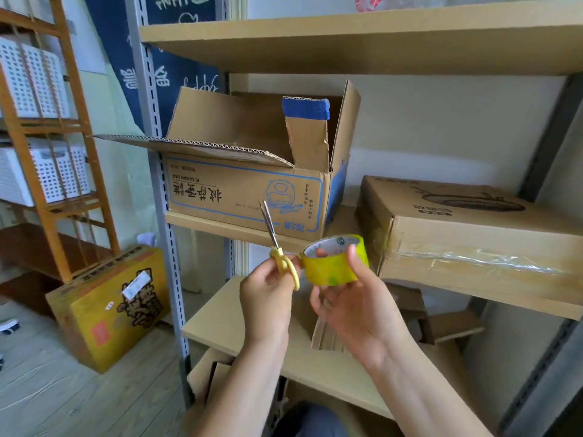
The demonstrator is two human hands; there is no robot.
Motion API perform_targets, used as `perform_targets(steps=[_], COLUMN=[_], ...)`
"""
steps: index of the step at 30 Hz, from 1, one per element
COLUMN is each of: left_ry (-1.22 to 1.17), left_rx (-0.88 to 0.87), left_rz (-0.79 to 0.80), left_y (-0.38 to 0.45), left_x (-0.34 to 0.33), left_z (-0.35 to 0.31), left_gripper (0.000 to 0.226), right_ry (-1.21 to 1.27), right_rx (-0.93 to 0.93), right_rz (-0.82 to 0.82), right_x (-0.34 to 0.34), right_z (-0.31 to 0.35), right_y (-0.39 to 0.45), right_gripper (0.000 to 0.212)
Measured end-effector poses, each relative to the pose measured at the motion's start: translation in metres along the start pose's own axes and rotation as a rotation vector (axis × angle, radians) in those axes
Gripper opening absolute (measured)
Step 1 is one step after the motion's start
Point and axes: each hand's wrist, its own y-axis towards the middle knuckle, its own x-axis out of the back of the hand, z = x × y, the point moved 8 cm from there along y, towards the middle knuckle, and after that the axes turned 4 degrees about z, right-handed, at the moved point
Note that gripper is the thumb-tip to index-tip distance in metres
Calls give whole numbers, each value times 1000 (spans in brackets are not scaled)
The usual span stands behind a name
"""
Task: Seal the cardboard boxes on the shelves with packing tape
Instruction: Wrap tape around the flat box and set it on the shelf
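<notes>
A cardboard box with blue print [246, 197] stands on the middle shelf [202, 220] with its flaps up and open. To its right lies a flat closed box [473, 238], clear tape shining along its front edge. My left hand [268, 298] grips yellow-handled scissors [277, 247], blades pointing up in front of the open box. My right hand [350, 301] holds a yellowish roll of packing tape [336, 261], thumb over its rim. Both hands hover just below the middle shelf's edge.
A lower shelf [220, 323] carries folded cardboard pieces [441, 323]. A yellow printed box [110, 307] sits on the wooden floor at left. A wooden rack with white baskets [34, 80] stands at far left. The top shelf [347, 42] overhangs the open box.
</notes>
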Motion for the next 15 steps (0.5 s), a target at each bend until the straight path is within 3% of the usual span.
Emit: perform_targets(steps=[5, 10, 15], left_ry=[471, 908, 1146], left_rx=[-130, -416, -601], left_rz=[321, 593, 814], left_y=[24, 37, 30], left_x=[-7, -38, -63], left_z=[-4, -22, -24], left_gripper=[26, 8, 11], right_ry=[111, 280, 495], right_rx=[-131, -151, -159], right_rz=[-50, -224, -379], right_x=[34, 59, 79], right_z=[-13, -40, -68], right_y=[-10, -13, -6], right_gripper=[19, 30, 40])
